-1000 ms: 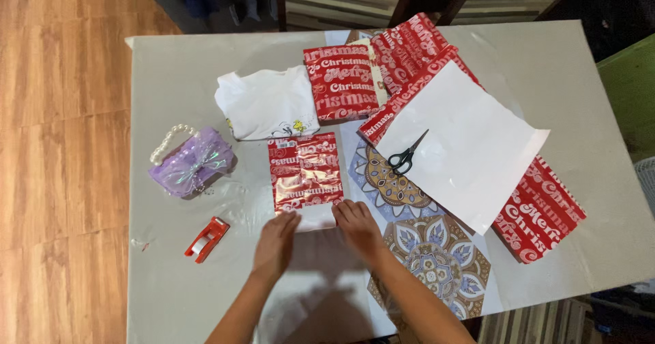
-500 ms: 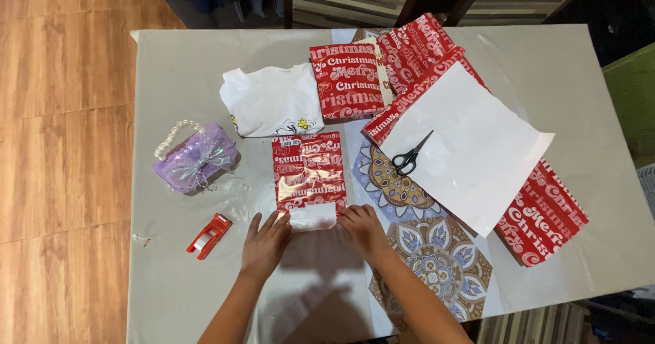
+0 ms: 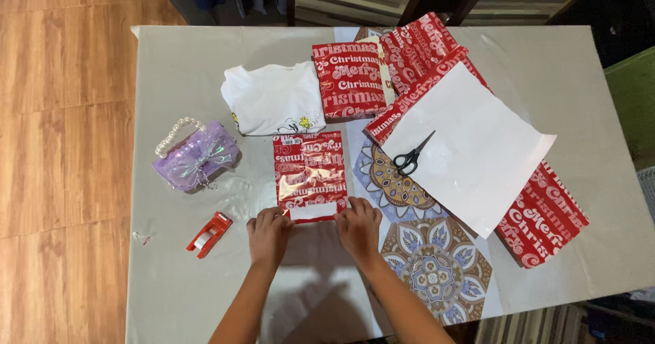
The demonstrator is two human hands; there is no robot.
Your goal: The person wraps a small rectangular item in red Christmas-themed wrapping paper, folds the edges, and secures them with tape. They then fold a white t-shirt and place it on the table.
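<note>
The table (image 3: pixel 170 64) carries everything, covered in a pale cloth. The largest item is the sheet of wrapping paper (image 3: pixel 477 160), lying white side up toward the right edge with its red printed face showing along the borders; scissors (image 3: pixel 411 157) rest closed on its left part. A patterned mat (image 3: pixel 437 269) lies at the near edge, right of centre. A folded white shirt (image 3: pixel 273 98) sits near the far edge, with a wrapped red parcel (image 3: pixel 346 79) just beside it. A purple purse (image 3: pixel 194 158) with a pearl handle sits toward the left edge.

The small red parcel (image 3: pixel 310 175) lies at the table's centre. Both hands press flat on its near edge — left hand (image 3: pixel 268 235) and right hand (image 3: pixel 359 224), fingers spread, gripping nothing. A red tape dispenser (image 3: pixel 209 233) lies near the left hand, apart from it.
</note>
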